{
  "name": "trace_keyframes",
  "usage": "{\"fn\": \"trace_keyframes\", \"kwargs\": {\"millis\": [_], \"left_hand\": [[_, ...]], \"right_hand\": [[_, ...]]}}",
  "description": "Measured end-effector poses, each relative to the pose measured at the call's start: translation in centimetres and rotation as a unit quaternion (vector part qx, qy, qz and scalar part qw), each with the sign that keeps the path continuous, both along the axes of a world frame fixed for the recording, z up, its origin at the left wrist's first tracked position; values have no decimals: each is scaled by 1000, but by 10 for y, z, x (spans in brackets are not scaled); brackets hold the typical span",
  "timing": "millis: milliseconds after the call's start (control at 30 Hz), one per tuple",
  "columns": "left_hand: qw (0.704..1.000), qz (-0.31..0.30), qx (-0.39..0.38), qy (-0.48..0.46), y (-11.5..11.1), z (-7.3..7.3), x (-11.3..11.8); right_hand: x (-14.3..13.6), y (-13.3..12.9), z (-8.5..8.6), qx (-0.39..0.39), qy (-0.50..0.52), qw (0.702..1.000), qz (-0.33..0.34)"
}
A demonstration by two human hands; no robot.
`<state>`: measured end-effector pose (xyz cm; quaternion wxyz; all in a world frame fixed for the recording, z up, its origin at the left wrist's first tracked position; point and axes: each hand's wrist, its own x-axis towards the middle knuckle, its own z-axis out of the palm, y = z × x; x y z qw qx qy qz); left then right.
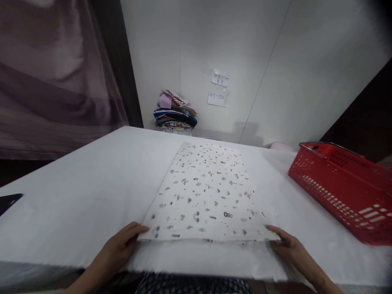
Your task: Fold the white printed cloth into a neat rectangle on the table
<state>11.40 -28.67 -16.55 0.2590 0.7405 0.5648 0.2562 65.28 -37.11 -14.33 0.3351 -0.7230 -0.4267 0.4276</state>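
Note:
A white cloth (205, 192) printed with small plants and shapes lies flat on the white-covered table (101, 183), its long sides running away from me. At its near left corner, my left hand (122, 243) pinches the edge between thumb and fingers. The near right corner is gripped the same way by my right hand (289, 247). Between the hands the near edge runs nearly straight, a little back from the table's front edge.
On the right stands a red plastic basket (346, 192). Folded fabrics (176, 114) are stacked at the back by the wall, below handwritten paper signs (217, 97). A dark flat object (9, 202) lies at the left edge. A mauve curtain (55, 81) hangs at left.

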Motion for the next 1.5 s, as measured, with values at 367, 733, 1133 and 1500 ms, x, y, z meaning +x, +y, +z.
{"fn": "trace_keyframes", "kwargs": {"millis": [367,733,1133,1500], "left_hand": [[998,17,54,23,-2,0,4],[996,-5,92,-5,0,9,6],[997,-60,41,25,-22,42,-14],[998,-57,-14,18,-44,73,-48]], "right_hand": [[-1,2,-19,123,-148,981,-17],[9,4,-17,236,-196,950,51],[16,-33,23,194,-175,962,73],[29,-65,56,132,-140,978,76]]}}
